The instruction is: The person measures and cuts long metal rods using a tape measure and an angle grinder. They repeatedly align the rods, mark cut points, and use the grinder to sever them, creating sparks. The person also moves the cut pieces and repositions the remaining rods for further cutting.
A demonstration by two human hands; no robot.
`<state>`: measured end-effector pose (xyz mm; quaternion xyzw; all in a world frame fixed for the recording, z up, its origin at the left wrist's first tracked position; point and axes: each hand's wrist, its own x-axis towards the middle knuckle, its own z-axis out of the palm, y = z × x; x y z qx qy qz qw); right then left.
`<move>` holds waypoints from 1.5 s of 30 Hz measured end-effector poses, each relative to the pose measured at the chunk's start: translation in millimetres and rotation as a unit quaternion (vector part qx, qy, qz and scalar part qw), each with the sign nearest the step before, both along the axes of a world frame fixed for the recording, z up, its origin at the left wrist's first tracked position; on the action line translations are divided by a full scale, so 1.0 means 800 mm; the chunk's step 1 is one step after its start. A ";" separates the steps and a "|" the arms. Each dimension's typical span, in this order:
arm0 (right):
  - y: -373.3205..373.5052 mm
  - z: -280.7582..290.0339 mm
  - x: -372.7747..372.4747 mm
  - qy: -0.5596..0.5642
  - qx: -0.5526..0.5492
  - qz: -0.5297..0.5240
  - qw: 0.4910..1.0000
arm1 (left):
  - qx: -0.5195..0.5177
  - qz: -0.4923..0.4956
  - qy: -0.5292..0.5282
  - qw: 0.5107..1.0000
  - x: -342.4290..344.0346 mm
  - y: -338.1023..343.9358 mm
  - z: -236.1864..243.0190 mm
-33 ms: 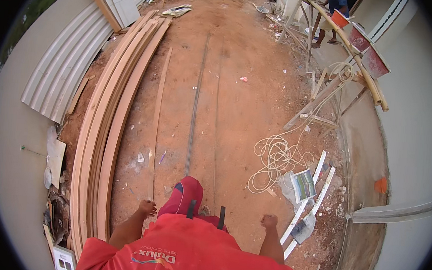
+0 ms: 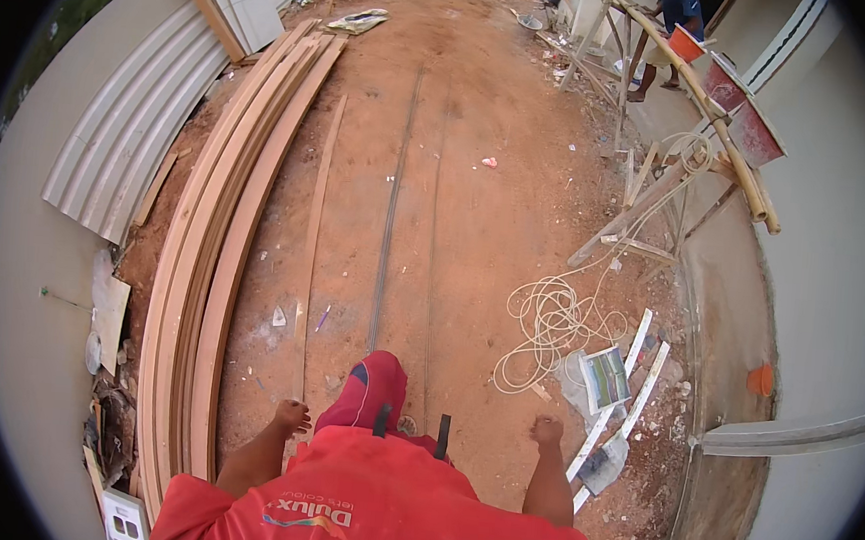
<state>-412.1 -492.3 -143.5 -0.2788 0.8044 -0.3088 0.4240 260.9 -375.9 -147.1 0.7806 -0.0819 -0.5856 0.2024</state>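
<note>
From my remote seat I watched the left hand (image 2: 292, 418) hang beside the red shirt (image 2: 386, 498), fingers curled in; the right hand (image 2: 546, 430) hung on the other side, likewise curled; both looked narrow, but I could not tell whether anything was inside either. Nearest the left hand lay a thin lath (image 2: 317, 227) on the reddish ground (image 2: 490, 239), its near part passing behind that hand in my view; farther left ran the long planks (image 2: 220, 320), stacked side by side. Dark rods (image 2: 388, 227) stretched ahead of the forward knee (image 2: 376, 391); beyond the right hand, a pale rope (image 2: 551, 323) lay in loose loops, one length leading up to a coil by the bamboo poles (image 2: 739, 161); to its right lay two white bars (image 2: 652, 378), with a printed sheet (image 2: 604, 379) at the left one; red tubs (image 2: 760, 135) stood beside the poles, and a co-worker (image 2: 682, 5) stood beyond them.
</note>
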 end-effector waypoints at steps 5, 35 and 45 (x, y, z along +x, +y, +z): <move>-0.329 0.077 0.014 0.003 -0.124 0.057 0.991 | 0.065 -0.100 0.005 0.993 0.014 -0.128 -0.040; -1.222 -0.069 -0.080 -0.036 0.121 0.083 0.989 | 0.033 -0.025 -0.035 0.999 -0.158 -1.229 0.002; -1.858 0.043 0.069 0.028 -0.009 0.243 0.970 | 0.026 0.171 -0.003 0.985 -0.128 -1.502 -0.098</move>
